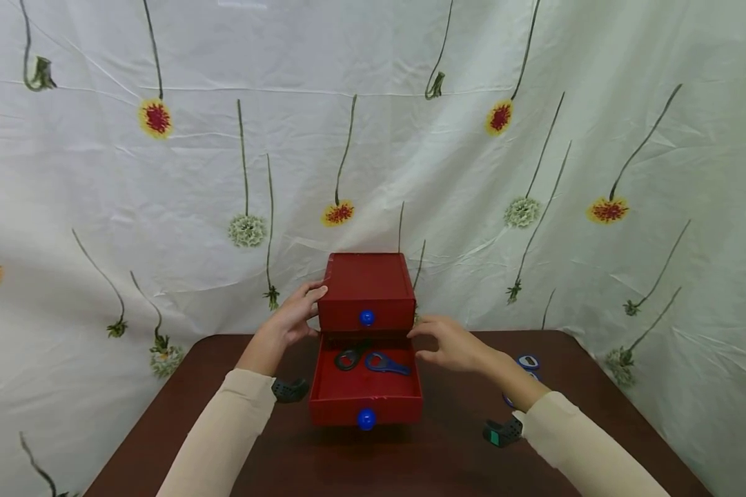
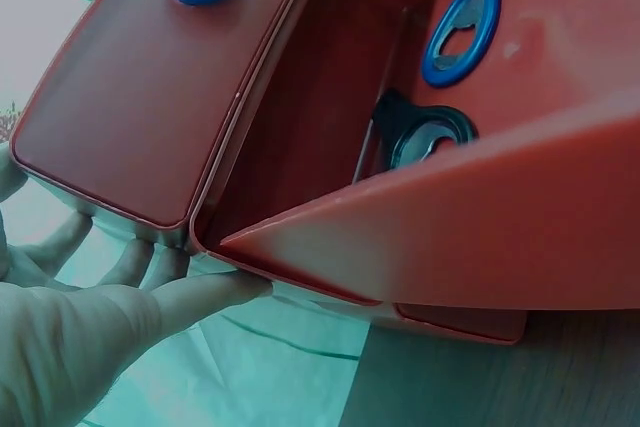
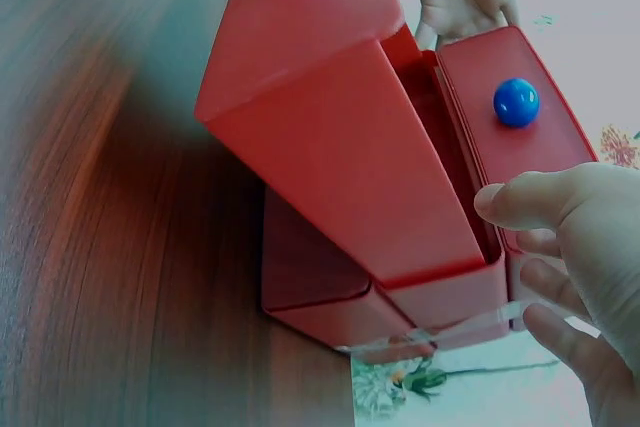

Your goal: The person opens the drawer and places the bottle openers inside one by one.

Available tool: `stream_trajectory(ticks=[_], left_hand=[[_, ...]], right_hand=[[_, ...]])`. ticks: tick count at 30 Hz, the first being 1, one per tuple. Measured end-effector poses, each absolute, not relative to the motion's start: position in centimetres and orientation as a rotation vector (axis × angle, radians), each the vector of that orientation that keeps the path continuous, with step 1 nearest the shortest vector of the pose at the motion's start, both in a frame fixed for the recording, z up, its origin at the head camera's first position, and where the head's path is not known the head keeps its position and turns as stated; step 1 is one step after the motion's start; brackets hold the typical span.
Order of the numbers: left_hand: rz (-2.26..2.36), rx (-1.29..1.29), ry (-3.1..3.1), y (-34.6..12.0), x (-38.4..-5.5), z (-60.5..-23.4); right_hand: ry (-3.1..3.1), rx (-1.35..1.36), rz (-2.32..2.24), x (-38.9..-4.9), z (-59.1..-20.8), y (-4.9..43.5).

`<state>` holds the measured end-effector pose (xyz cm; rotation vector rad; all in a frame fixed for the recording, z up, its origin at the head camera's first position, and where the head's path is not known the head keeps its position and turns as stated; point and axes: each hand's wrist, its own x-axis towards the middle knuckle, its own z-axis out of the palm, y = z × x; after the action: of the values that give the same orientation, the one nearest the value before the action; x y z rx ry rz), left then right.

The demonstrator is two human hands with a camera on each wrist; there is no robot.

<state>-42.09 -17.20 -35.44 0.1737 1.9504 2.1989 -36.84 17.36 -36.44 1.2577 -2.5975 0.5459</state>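
A small red drawer cabinet [image 1: 369, 276] stands on the table, its middle drawer [image 1: 335, 413] pulled out. Inside that drawer lie a blue bottle opener [image 1: 397, 368] and a black bottle opener [image 2: 398, 125], side by side. My left hand [image 1: 295, 316] rests against the cabinet's left side, fingers spread and thumb stretched along the wall by the drawer opening. On the other side, my right hand [image 1: 450, 343] is at the cabinet's right edge with fingers loosely bent; the right wrist view shows nothing held in it. The top drawer [image 3: 535, 72] is closed.
Blue-rimmed bottle openers [image 1: 528, 362] lie on the dark wooden table [image 1: 459, 455] at the right, partly behind my right forearm. A closed bottom drawer [image 3: 310, 257] sits under the pulled-out one. A flower-printed white cloth [image 1: 373, 152] hangs behind the table.
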Motion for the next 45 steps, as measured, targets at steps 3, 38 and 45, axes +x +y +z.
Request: stream_trajectory(ticks=[3, 38, 45], left_hand=[[2.199, 0.167, 1.946, -17.2, -41.9, -35.5], [2.207, 0.146, 1.942, -17.1, -40.7, -35.7], [2.223, 0.13, 1.931, -16.9, -40.8, -35.4]], right_hand=[[-2.615, 1.228, 0.577, -36.5, -36.5, 18.1], [-2.672, 0.986, 0.671, -35.9, -39.7, 26.6], [-2.713, 0.875, 0.726, -36.0, -40.7, 27.9]])
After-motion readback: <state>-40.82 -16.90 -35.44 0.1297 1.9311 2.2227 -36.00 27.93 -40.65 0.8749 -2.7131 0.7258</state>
